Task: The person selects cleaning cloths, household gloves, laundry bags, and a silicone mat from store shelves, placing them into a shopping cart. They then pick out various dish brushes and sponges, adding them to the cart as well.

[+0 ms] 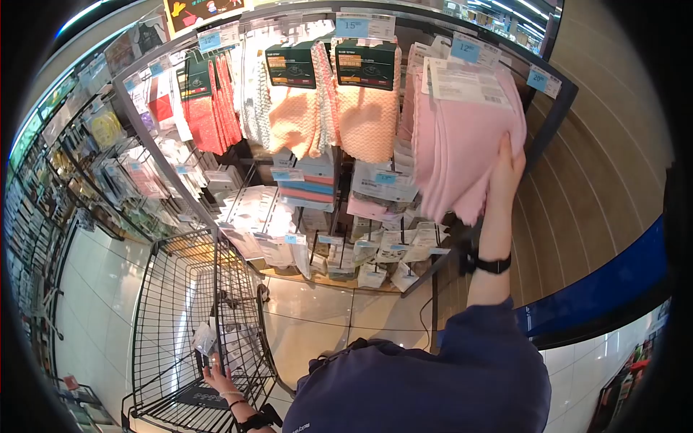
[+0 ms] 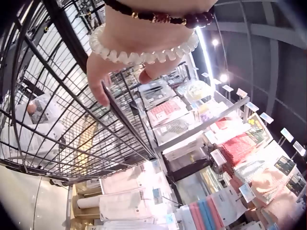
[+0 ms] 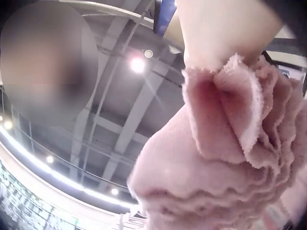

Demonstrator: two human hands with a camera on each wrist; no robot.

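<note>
Pink cloths (image 1: 462, 137) hang in a thick bunch at the rack's upper right, a white label on the front one. My right hand (image 1: 507, 169) holds their right edge, thumb on the front face and the other fingers hidden behind. In the right wrist view, wavy-edged pink cloth (image 3: 168, 163) folds over this hand and covers its fingers. Low on the left, my left hand (image 1: 220, 379) is at the rim of a black wire cart (image 1: 173, 303). The left wrist view shows that hand (image 2: 127, 60) straddling the dark rim (image 2: 122, 115), a digit on either side.
Orange cloths (image 1: 367, 123) and red cloths (image 1: 206, 108) hang left of the pink ones. Packaged goods hang on lower hooks. Clear bags (image 2: 41, 115) lie in the cart. The rack's dark frame (image 1: 552, 119) edges the right side, beside a brown panel (image 1: 599, 159).
</note>
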